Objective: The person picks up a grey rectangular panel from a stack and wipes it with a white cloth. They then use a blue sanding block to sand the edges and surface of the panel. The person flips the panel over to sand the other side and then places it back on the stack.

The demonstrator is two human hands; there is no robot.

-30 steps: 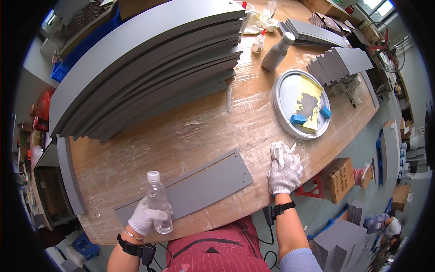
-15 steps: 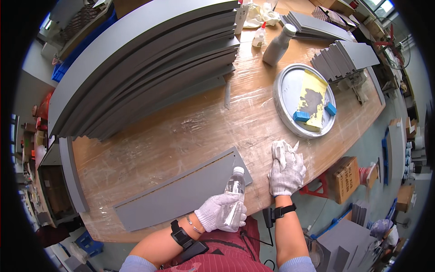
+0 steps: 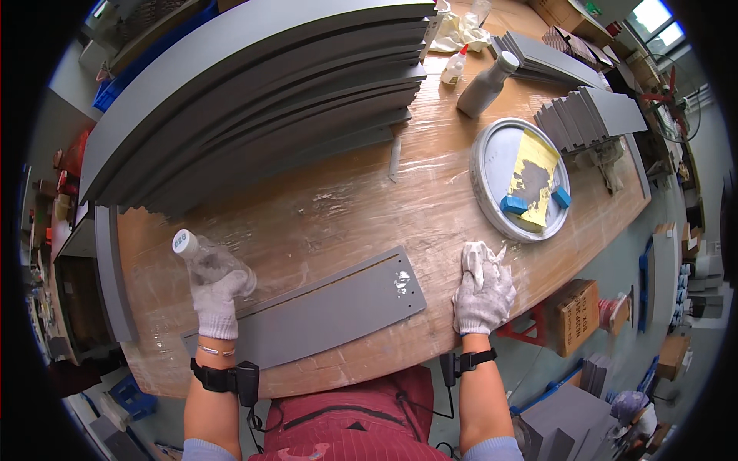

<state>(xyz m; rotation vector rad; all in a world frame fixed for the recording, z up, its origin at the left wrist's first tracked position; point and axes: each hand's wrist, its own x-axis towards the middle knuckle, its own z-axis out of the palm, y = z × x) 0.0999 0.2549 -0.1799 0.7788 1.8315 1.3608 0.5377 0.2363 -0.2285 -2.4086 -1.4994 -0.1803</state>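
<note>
Liquid (image 3: pixel 401 282) now spots our flat grey panel (image 3: pixel 330 319), so wetting seems begun; our left hand (image 3: pixel 218 303), swung leftward, grips a clear plastic bottle (image 3: pixel 206 260); our right hand (image 3: pixel 484 296) clutches white cloth (image 3: pixel 480 256).

Bright window (image 3: pixel 652 14) upper right; greenish floor (image 3: pixel 610 257); blue plastic stool (image 3: pixel 135 401) lower left.

At upper right I see a caged fan (image 3: pixel 669 97) with red blades and a bright window (image 3: pixel 659 24); at lower right, a cardboard box (image 3: pixel 578 316); at lower left, a blue stool (image 3: pixel 135 399).
</note>
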